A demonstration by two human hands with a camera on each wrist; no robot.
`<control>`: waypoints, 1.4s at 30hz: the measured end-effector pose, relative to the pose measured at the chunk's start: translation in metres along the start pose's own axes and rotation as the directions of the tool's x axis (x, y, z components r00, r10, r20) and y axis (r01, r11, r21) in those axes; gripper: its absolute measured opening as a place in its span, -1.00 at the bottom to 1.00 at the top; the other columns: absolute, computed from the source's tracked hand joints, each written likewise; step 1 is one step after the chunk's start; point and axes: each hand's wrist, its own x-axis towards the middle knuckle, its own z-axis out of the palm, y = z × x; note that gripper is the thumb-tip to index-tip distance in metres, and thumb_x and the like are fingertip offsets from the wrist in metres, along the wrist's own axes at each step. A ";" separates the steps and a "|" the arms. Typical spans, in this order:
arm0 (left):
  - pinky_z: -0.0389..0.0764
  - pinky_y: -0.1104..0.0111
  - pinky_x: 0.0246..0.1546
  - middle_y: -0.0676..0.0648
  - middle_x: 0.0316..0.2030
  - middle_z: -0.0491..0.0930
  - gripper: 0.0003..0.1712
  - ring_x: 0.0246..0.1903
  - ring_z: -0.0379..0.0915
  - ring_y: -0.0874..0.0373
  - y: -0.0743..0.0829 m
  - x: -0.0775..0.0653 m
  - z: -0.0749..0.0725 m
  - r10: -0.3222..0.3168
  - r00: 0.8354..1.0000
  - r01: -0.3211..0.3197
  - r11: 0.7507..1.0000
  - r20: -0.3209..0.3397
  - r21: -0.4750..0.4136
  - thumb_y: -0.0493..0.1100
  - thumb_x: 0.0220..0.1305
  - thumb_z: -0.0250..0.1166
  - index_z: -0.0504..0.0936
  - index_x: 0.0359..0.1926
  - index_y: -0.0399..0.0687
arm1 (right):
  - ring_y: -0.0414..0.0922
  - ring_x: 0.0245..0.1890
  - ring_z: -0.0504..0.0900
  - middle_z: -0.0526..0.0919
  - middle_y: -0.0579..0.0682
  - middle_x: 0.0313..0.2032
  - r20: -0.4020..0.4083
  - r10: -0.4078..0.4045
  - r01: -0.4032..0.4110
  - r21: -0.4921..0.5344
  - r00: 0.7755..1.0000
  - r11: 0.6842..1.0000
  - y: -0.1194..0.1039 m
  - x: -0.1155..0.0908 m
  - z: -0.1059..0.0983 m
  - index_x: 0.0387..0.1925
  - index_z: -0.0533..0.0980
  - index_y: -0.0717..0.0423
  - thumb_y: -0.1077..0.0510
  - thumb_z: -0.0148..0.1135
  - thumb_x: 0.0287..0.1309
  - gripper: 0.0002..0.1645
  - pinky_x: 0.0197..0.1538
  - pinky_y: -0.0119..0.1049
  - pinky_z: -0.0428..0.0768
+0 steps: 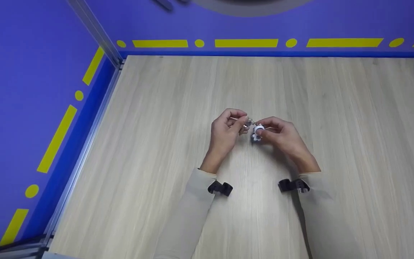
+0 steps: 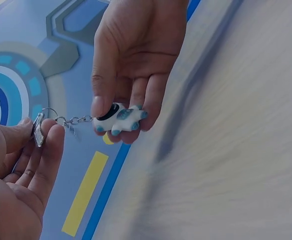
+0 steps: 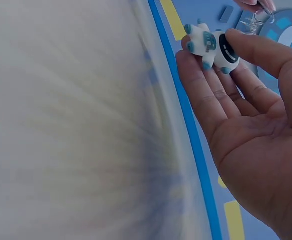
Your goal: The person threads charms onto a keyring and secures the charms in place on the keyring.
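A keychain with a small white and teal robot figure [image 2: 121,119] hangs between the two hands, above the wooden table. The figure has a black face plate and stubby teal-tipped limbs. My right hand [image 1: 288,140] pinches it, thumb at the head and fingers beneath. From the head a short metal chain [image 2: 76,120] runs to a split ring [image 2: 50,113]. At the ring's end my left hand [image 1: 223,135] pinches a flat, shiny metal piece [image 2: 38,130] between thumb and fingers; part of this piece is hidden by the fingers.
The wooden table [image 1: 149,151] spreads beneath both hands. A blue wall panel [image 1: 250,28] with yellow marks rises along the far edge, another blue panel [image 1: 20,90] along the left. Black bands [image 1: 220,188] circle both sleeved wrists.
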 end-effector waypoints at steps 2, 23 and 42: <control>0.77 0.19 -0.26 -0.10 -0.26 0.69 -0.88 -0.37 0.70 0.15 0.000 0.000 -0.001 0.000 1.000 0.000 1.000 0.001 0.001 -0.36 0.45 0.37 0.64 -0.07 -0.34 | -0.12 -0.10 0.77 0.73 0.20 -0.02 -0.025 -0.006 0.005 -0.009 1.000 1.000 0.000 -0.001 -0.002 0.14 0.57 0.44 0.36 0.38 0.35 -0.62 0.02 -0.28 0.70; 0.71 0.36 -0.24 -0.17 -0.17 0.79 -0.86 -0.31 0.68 0.23 -0.016 0.006 -0.009 0.007 1.000 -0.009 0.977 0.011 0.215 -0.44 0.36 0.40 0.76 -0.08 -0.30 | -0.16 -0.22 0.65 0.71 0.12 -0.11 -0.153 -0.035 0.020 -0.099 0.988 0.995 0.000 -0.001 -0.017 0.12 0.63 0.36 0.22 0.46 0.36 -0.60 -0.19 -0.35 0.67; 0.65 0.43 -0.35 -0.17 -0.18 0.78 -0.78 -0.30 0.72 0.15 -0.036 0.005 -0.012 -0.148 0.989 0.141 0.952 0.006 0.271 -0.50 0.32 0.32 0.75 -0.06 -0.30 | -0.16 -0.11 0.72 0.68 0.35 0.05 -0.062 0.045 -0.055 -0.168 0.997 0.984 0.004 0.001 -0.020 0.22 0.54 0.45 0.48 0.26 0.36 -0.58 -0.04 -0.37 0.70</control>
